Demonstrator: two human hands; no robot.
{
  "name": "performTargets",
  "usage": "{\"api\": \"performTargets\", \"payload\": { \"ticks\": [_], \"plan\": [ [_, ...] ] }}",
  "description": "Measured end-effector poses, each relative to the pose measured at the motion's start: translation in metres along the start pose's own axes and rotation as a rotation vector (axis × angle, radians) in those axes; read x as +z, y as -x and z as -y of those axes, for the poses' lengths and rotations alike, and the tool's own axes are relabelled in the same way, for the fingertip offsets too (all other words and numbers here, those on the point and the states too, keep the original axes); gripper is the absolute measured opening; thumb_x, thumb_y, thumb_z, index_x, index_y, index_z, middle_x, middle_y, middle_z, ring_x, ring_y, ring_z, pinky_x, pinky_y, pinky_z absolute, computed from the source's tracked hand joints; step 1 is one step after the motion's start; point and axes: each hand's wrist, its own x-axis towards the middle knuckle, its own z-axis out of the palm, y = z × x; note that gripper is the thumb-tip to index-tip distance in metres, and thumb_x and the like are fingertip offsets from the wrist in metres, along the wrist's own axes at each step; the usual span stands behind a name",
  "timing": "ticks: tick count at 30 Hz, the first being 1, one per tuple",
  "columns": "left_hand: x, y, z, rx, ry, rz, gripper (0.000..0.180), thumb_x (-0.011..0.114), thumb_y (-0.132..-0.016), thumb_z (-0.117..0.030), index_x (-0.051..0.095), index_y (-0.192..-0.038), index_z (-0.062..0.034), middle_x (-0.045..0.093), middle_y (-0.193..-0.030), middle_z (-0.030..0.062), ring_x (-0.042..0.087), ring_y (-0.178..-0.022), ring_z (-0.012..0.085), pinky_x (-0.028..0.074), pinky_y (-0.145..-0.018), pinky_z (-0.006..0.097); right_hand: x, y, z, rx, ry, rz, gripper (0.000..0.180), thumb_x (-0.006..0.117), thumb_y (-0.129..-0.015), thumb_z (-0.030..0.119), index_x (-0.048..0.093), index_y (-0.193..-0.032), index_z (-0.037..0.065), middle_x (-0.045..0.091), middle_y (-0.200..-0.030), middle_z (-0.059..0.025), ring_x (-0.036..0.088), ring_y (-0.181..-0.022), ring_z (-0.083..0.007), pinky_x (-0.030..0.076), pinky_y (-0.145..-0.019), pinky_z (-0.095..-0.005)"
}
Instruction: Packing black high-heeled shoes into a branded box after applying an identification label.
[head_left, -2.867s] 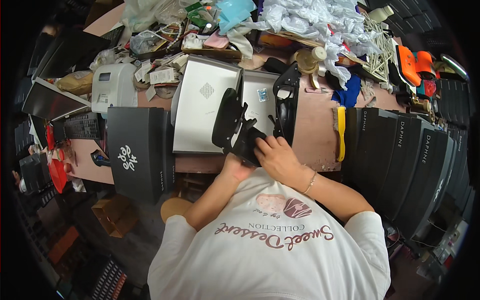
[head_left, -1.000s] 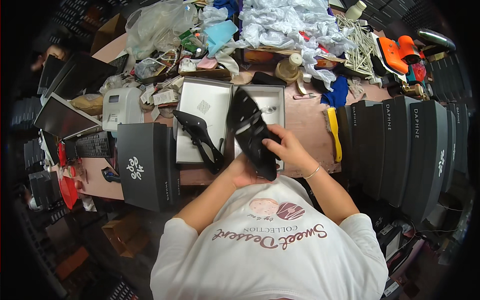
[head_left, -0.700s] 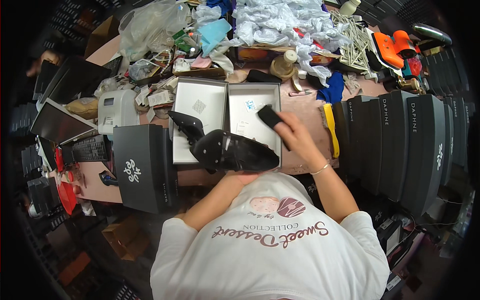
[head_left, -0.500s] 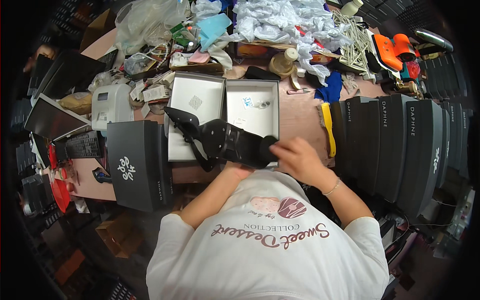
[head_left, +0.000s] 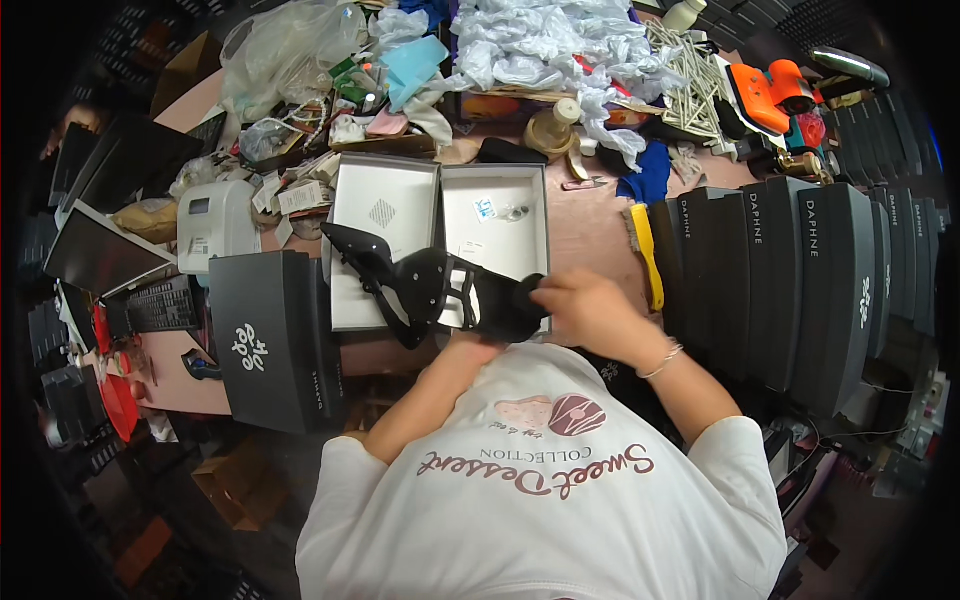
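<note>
Both hands are engaged with a black high-heeled shoe [head_left: 440,295] held over the near edge of an open white shoebox [head_left: 500,215] on the desk. Right hand [head_left: 585,310] is closed on the toe end. Left hand [head_left: 470,345] is mostly hidden beneath; its grip cannot be told.

Shoe packing workroom: stacked shoe boxes [head_left: 800,270], tissue paper [head_left: 540,45].
</note>
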Motion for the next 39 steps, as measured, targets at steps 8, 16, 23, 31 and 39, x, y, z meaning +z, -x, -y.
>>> {"api": "performTargets", "payload": {
  "ticks": [8,16,23,31,39],
  "plan": [
    [-0.013,0.001,-0.023,-0.065,-0.077,0.107,0.04,0.051,-0.09,-0.039,0.061,-0.1,-0.0014,0.064,-0.097,0.0161,0.06,-0.095,0.0328,0.047,-0.092,0.055,-0.009,0.016,-0.028,0.256,-0.531,0.228,0.02,0.057,-0.08,0.006,0.068,-0.096,0.0,0.067,-0.092,-0.0157,0.062,-0.091,-0.0324,0.048,-0.082,-0.0364],
    [0.012,0.031,-0.006,-0.44,-0.146,0.286,0.059,0.048,-0.084,-0.051,0.059,-0.103,0.0041,0.062,-0.094,0.0236,0.064,-0.087,0.0417,0.057,-0.069,0.051,0.027,-0.056,-0.01,0.162,-0.583,-0.054,0.098,0.077,-0.073,0.022,0.015,-0.146,0.002,0.04,-0.135,-0.0286,0.042,-0.126,-0.0348,0.035,-0.103,-0.038],
    [0.034,0.089,-0.024,0.288,-0.564,0.035,0.041,0.047,-0.095,-0.033,0.041,-0.131,-0.0142,0.044,-0.129,0.0086,0.043,-0.118,0.0206,0.036,-0.102,0.047,0.05,-0.072,-0.022,0.357,-0.57,-0.058,0.092,0.07,-0.076,0.009,0.013,-0.148,0.007,0.057,-0.109,-0.0203,0.057,-0.101,-0.0283,0.044,-0.089,-0.0343],
    [0.022,0.107,-0.083,0.666,-0.478,-0.075,0.033,0.054,-0.088,-0.021,0.056,-0.111,0.0029,0.065,-0.09,0.0147,0.066,-0.077,0.022,0.056,-0.067,0.033,0.055,-0.081,-0.037,0.33,-0.558,0.121,0.06,0.063,-0.084,0.01,0.037,-0.138,0.005,0.045,-0.132,-0.0162,0.063,-0.091,-0.0217,0.055,-0.071,-0.0327],
    [0.03,0.12,-0.073,0.449,-0.362,0.174,0.053,0.046,-0.081,-0.023,0.046,-0.124,0.0084,0.061,-0.108,0.0204,0.064,-0.091,0.0248,0.055,-0.078,0.035,0.188,-0.033,-0.063,0.026,-0.087,0.127,0.042,0.072,-0.073,0.015,0.053,-0.111,0.009,0.058,-0.103,-0.0146,0.062,-0.088,-0.029,0.052,-0.066,-0.0368]
  ]
}}
